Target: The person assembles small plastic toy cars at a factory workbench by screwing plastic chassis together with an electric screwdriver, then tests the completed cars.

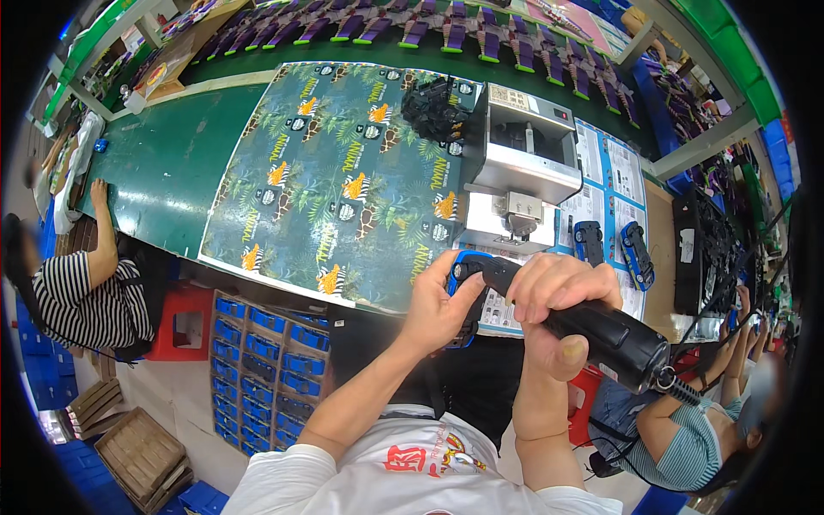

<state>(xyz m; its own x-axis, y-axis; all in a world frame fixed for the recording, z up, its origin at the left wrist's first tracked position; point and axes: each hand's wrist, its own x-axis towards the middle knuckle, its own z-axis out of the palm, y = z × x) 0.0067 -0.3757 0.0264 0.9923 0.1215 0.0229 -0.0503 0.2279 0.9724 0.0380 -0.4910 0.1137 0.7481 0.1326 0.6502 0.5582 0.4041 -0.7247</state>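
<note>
My left hand (436, 305) is closed on a blue toy car body (462, 258) with dark parts, at the table's front edge. My right hand (558, 300) wraps around a black electric screwdriver (611, 342), its coiled cord trailing to the lower right. The narrow front of the tool meets the car beside my left fingers; the exact contact point is hidden. A blue and black piece (466, 333) shows below my left hand; whether it belongs to the same car I cannot tell. Two more blue and black toy cars (589, 243) (637, 256) lie right of my hands.
A metal screw feeder (532, 154) stands beyond my hands, with a heap of black parts (436, 107) beside it. Printed sheets (343, 189) cover the table. A partitioned box of blue cars (266, 369) sits lower left. Co-workers sit left and right. Purple toys (412, 34) line the back.
</note>
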